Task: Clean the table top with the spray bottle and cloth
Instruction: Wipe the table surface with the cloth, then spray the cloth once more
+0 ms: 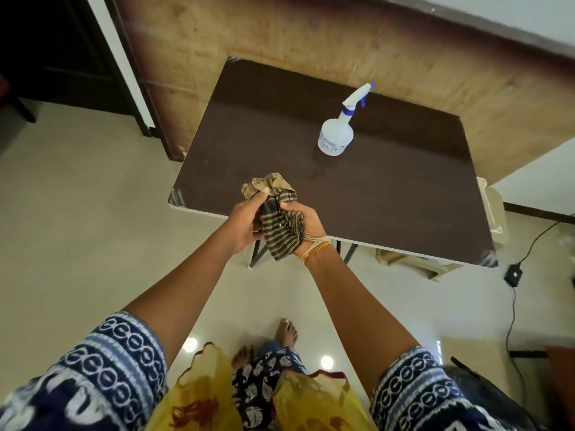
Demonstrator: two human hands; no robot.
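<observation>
A dark doorway (53, 48) stands at the far left beside a wooden panel (280, 35). Over the near edge of the brown table (389, 194), the left hand (245, 223) and right hand (306, 227) both grip a bunched striped cloth (280, 225), fingers curled round it (much of the cloth is hidden in the palms). The spray bottle (337, 132) stands upright farther back on the table, well apart; its contents are hard to make out. A black cable (513, 318) trails across the floor at right.

Home room: tiled floor (77, 231), folding table (389, 194)
</observation>
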